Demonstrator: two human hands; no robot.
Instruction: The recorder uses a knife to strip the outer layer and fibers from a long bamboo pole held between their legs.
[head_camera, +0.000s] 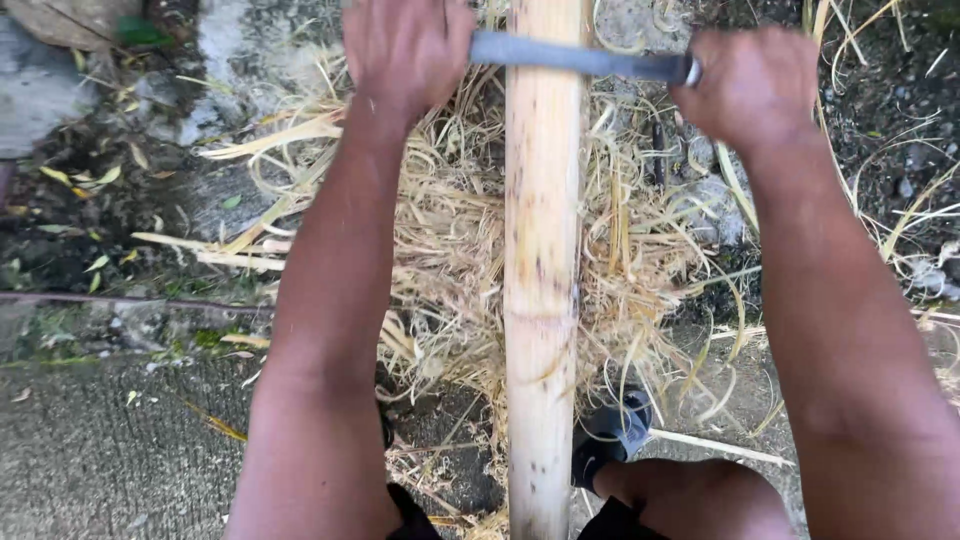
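A pale, peeled bamboo pole (541, 280) runs straight away from me down the middle of the view. Across it near the top lies a grey metal blade (580, 58), flat side up. My left hand (405, 50) is shut on the blade's left end. My right hand (752, 85) is shut on its right end, where the handle is hidden in my fist. Both arms reach forward on either side of the pole.
A heap of dry bamboo shavings (450, 240) lies under and around the pole. Grey concrete (110, 450) is at the lower left, dark soil with leaves (90, 190) beyond. My foot in a dark sandal (610, 435) rests right of the pole.
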